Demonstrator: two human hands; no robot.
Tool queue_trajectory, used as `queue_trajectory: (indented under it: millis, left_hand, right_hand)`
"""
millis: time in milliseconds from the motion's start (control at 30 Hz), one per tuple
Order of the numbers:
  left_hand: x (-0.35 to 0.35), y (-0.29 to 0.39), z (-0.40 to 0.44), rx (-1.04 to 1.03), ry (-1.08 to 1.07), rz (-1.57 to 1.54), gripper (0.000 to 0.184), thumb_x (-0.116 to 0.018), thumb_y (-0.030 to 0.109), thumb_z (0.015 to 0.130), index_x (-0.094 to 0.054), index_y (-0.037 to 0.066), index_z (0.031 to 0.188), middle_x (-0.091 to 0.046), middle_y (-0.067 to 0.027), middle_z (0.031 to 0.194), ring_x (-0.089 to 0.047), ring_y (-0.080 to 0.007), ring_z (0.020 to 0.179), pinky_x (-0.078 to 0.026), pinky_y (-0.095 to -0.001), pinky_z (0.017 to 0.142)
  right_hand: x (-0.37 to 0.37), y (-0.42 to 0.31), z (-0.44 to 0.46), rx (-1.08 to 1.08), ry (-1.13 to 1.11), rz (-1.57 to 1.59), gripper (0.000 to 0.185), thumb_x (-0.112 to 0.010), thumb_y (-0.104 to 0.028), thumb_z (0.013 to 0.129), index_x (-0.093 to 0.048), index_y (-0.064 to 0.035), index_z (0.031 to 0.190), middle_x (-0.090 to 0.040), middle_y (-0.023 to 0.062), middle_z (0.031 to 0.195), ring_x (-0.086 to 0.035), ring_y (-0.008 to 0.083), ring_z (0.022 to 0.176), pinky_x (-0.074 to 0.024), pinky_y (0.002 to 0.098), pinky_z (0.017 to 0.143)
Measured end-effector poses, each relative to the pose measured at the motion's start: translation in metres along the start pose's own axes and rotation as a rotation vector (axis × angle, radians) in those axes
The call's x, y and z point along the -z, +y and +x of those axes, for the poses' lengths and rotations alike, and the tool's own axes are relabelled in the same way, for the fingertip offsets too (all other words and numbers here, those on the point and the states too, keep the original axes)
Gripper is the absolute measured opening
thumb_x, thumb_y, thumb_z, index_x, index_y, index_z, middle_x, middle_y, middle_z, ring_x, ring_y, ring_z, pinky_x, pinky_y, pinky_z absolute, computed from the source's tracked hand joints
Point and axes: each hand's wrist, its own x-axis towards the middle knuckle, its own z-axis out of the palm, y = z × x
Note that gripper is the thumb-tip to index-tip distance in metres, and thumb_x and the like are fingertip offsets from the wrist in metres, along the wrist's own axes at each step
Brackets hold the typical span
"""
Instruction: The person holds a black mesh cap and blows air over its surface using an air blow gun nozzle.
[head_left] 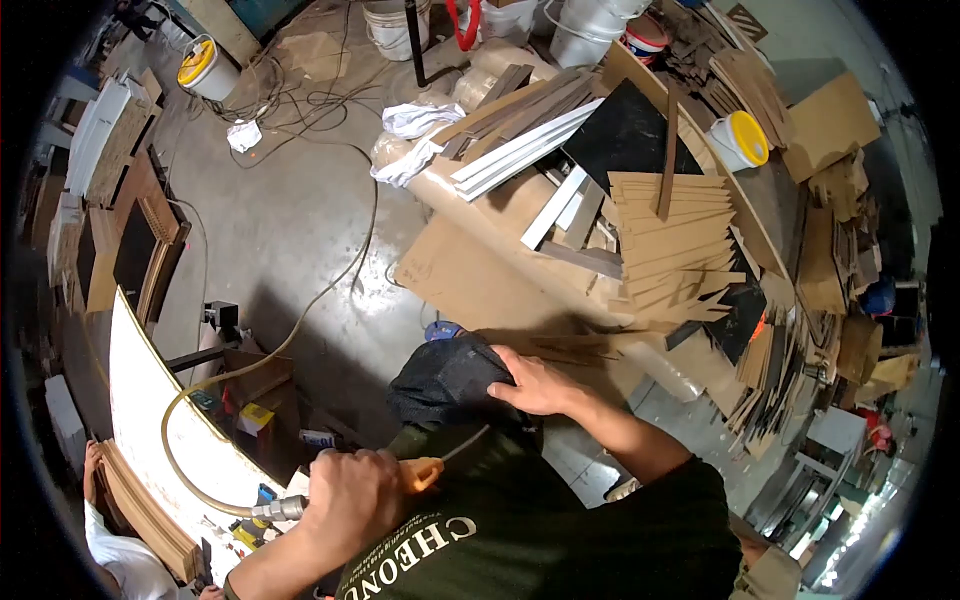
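Note:
My left hand (pixel 352 500) is wrapped around an air blow gun with an orange part (pixel 422 474) and a thin metal nozzle (pixel 467 442) pointing up and right. A tan air hose (pixel 190 482) joins it at a metal coupling (pixel 280 508). My right hand (pixel 535 383) grips the right side of a piece of black fabric (pixel 440 380) in front of my body, its thumb lying on top. Whether this fabric is part of my trousers or a separate item, I cannot tell. Just beyond the fabric a bit of a blue shoe (pixel 442 330) shows.
A pile of cardboard strips (pixel 675 235) and board offcuts lies ahead to the right. The hose crosses the concrete floor (pixel 270 215). A pale curved panel (pixel 150 400) stands at left, near another person's white sleeve (pixel 125 565). Buckets (pixel 207 70) stand farther off.

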Motion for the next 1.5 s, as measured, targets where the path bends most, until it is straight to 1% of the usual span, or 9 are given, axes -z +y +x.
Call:
queue_trajectory:
  millis: [267,433,667,800,933,1067,1367,1467,1500]
  left_hand:
    - [-0.007,-0.007,0.0,-0.121,0.15,0.03,0.021,-0.058,0.028,0.076,-0.056,0.008,0.067,-0.058,-0.0103,0.056,-0.06,-0.023,0.05,-0.042,-0.034,0.047]
    - [-0.006,-0.037,0.028,0.212,0.199,0.043,0.045,-0.06,0.05,0.076,-0.059,0.009,0.058,-0.058,-0.0104,0.051,-0.06,-0.0248,0.047,-0.043,-0.0364,0.045]
    - [-0.024,-0.032,0.011,-0.03,0.123,-0.143,0.033,-0.065,0.041,0.071,-0.062,0.009,0.066,-0.06,-0.0138,0.058,-0.061,-0.0308,0.054,-0.045,-0.0386,0.051]
    - [-0.004,-0.036,0.027,0.261,0.077,-0.004,0.039,-0.063,0.045,0.074,-0.061,0.009,0.06,-0.058,-0.0125,0.053,-0.06,-0.0265,0.05,-0.043,-0.0351,0.048]
    - [-0.01,-0.026,0.012,-0.06,0.089,0.12,0.004,-0.058,0.016,0.065,-0.062,0.015,0.068,-0.058,-0.009,0.055,-0.059,-0.024,0.051,-0.042,-0.0326,0.047]
    - [-0.012,-0.044,0.033,0.28,0.105,0.028,0.046,-0.062,0.054,0.072,-0.064,0.01,0.06,-0.058,-0.0113,0.052,-0.06,-0.0262,0.048,-0.043,-0.0346,0.049]
    - [0.0,-0.027,0.006,0.0,-0.001,-0.222,0.048,-0.061,0.057,0.076,-0.064,0.01,0.065,-0.056,-0.0102,0.05,-0.054,-0.0213,0.042,-0.04,-0.0317,0.043]
    - [0.002,-0.038,0.013,0.286,-0.167,-0.168,0.052,-0.06,0.06,0.073,-0.066,0.009,0.066,-0.057,-0.0118,0.051,-0.059,-0.0264,0.047,-0.042,-0.0348,0.048]
    - [-0.004,-0.042,0.012,0.273,0.01,-0.134,0.05,-0.062,0.058,0.073,-0.065,0.009,0.065,-0.058,-0.0111,0.051,-0.059,-0.0257,0.048,-0.042,-0.0352,0.048]
  right_hand:
    - [-0.006,0.012,0.005,0.023,0.059,0.021,0.064,-0.057,-0.034,0.083,-0.031,-0.0011,0.132,-0.051,0.0292,0.118,-0.05,0.0428,0.109,-0.0395,0.0451,0.093]
    - [-0.006,0.017,0.01,-0.01,0.069,-0.046,0.064,-0.052,-0.037,0.086,-0.031,-0.0004,0.133,-0.055,0.0253,0.115,-0.053,0.0409,0.106,-0.0415,0.0457,0.091]
    - [-0.013,0.038,0.036,-0.038,0.116,0.294,0.063,-0.054,-0.049,0.084,-0.043,-0.0004,0.122,-0.053,0.0226,0.12,-0.051,0.0332,0.113,-0.038,0.04,0.095]
    - [-0.012,0.032,0.041,-0.075,0.125,0.272,0.073,-0.059,-0.052,0.079,-0.042,0.0011,0.125,-0.049,0.0258,0.124,-0.048,0.0345,0.117,-0.0361,0.04,0.099]
    - [-0.01,0.03,0.043,0.013,0.137,0.277,0.086,-0.065,-0.055,0.073,-0.037,0.0021,0.131,-0.046,0.0277,0.126,-0.045,0.0359,0.12,-0.034,0.0391,0.102]
    - [-0.008,0.033,0.047,0.038,0.062,0.256,0.093,-0.069,-0.056,0.067,-0.034,-0.0015,0.133,-0.044,0.0233,0.13,-0.041,0.033,0.124,-0.0322,0.0386,0.103]
    - [-0.005,0.008,0.029,0.077,0.088,0.132,0.084,-0.07,-0.053,0.068,-0.038,-0.0063,0.131,-0.05,0.0216,0.124,-0.047,0.034,0.117,-0.0368,0.0394,0.099]
    - [-0.005,0.002,0.026,0.097,0.081,0.13,0.08,-0.069,-0.051,0.071,-0.039,-0.0076,0.131,-0.051,0.0211,0.123,-0.048,0.0342,0.116,-0.0379,0.0396,0.097]
    - [-0.005,0.002,0.025,0.102,0.094,0.12,0.079,-0.069,-0.051,0.071,-0.039,-0.0076,0.13,-0.051,0.0208,0.123,-0.049,0.034,0.116,-0.0382,0.0393,0.097]
